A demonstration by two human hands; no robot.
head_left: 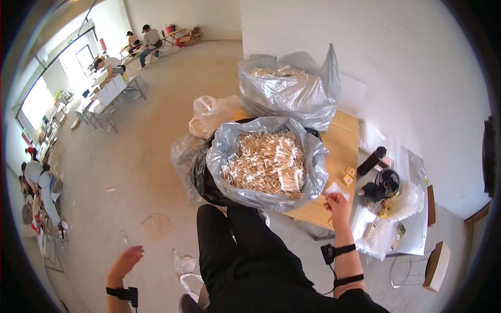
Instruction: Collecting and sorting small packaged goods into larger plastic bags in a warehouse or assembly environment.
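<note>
Over the near edge of the wooden table (342, 143), the right hand (337, 202) pinches a small clear plastic bag (334, 189) between fingers and thumb — the bag sticks up just above the fingertips, and what is inside it is too small to tell. Just left of that hand sits a big grey plastic bag (267, 195), its mouth rolled open and heaped with pale wooden sticks (266, 163). Beyond it, farther along the table, stands a second grey bag (292, 96), fuller and gathered at the top, and a whitish bag (211, 112) slumps to their left beside the table.

Low on the left, well apart from all of this, the left hand (127, 261) hangs over the concrete floor (146, 172) with its fingers loosely spread, grasping nothing. Both wrists carry black straps.

To the right of the right hand lie more clear bags (373, 229) — beside them a small black fan (387, 182), a dark cylinder (371, 160) and a few small yellow pieces (348, 175). Other people sit at tables far off to the left.
</note>
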